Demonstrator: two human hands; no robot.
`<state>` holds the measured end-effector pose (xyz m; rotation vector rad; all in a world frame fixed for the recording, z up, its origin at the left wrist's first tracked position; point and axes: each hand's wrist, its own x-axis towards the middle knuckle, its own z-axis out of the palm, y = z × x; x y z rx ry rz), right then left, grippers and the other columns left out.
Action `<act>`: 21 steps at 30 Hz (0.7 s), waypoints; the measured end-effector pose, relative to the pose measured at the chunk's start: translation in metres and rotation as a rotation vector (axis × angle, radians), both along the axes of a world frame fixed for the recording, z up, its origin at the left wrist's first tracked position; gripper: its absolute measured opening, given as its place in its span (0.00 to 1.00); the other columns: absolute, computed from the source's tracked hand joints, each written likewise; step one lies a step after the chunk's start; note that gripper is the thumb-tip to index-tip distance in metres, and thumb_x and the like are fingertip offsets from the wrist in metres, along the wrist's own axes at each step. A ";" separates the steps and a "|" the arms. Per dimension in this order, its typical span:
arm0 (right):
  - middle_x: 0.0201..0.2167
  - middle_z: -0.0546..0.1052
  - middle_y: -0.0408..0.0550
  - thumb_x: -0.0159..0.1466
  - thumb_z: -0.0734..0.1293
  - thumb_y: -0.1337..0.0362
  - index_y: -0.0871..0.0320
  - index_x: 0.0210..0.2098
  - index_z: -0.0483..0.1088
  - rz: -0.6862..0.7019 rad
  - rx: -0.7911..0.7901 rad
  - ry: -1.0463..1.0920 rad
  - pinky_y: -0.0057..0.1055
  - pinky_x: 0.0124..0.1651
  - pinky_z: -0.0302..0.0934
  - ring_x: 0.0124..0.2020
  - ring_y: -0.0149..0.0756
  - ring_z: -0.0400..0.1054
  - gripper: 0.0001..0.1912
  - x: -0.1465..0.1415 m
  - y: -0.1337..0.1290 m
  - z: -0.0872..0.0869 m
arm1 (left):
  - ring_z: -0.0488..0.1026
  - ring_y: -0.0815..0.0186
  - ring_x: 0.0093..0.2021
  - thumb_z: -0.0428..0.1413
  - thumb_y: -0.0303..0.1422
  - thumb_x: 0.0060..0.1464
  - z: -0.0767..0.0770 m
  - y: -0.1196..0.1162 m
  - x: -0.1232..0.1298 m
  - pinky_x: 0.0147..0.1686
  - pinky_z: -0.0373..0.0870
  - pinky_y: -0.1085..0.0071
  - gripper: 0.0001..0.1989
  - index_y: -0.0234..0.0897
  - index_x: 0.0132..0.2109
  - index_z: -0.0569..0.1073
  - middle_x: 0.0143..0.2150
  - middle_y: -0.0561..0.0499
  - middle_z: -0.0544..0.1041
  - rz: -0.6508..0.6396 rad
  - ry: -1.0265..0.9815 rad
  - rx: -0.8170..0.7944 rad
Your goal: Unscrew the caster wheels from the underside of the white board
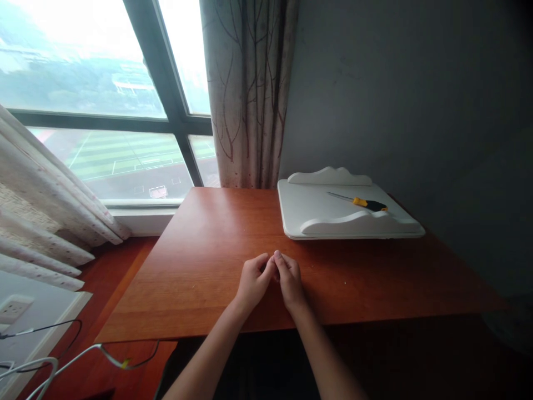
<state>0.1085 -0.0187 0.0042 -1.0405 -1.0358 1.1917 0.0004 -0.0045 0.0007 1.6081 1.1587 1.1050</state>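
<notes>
Left hand and right hand half-curled, fingertips touching, any held object unclear.

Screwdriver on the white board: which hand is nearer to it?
Right. The right hand is over the near part of the table, short of the screwdriver and to its left; the left hand is beside it, farther left.

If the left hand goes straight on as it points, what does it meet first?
Most likely the right hand; the left hand seems to touch it at the fingers, though depth is unclear.
</notes>
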 end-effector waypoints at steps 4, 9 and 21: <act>0.18 0.59 0.39 0.66 0.61 0.43 0.56 0.20 0.57 -0.010 -0.021 0.016 0.28 0.25 0.47 0.22 0.28 0.52 0.27 -0.001 0.000 -0.002 | 0.64 0.69 0.24 0.50 0.46 0.64 0.001 0.000 0.000 0.27 0.60 0.74 0.24 0.35 0.24 0.64 0.21 0.52 0.69 -0.009 0.005 0.004; 0.19 0.65 0.41 0.66 0.61 0.42 0.57 0.23 0.64 -0.058 -0.061 0.070 0.28 0.25 0.52 0.22 0.29 0.58 0.27 0.001 0.001 -0.005 | 0.64 0.69 0.25 0.48 0.46 0.65 0.004 -0.002 -0.001 0.28 0.59 0.73 0.23 0.36 0.26 0.64 0.23 0.53 0.68 -0.010 0.021 0.024; 0.38 0.79 0.54 0.68 0.61 0.54 0.57 0.41 0.74 -0.717 0.415 -0.768 0.38 0.45 0.64 0.41 0.42 0.72 0.16 0.153 0.022 0.045 | 0.59 0.69 0.25 0.50 0.43 0.64 0.013 -0.009 0.003 0.28 0.54 0.72 0.19 0.37 0.28 0.65 0.23 0.55 0.62 -0.078 0.122 0.054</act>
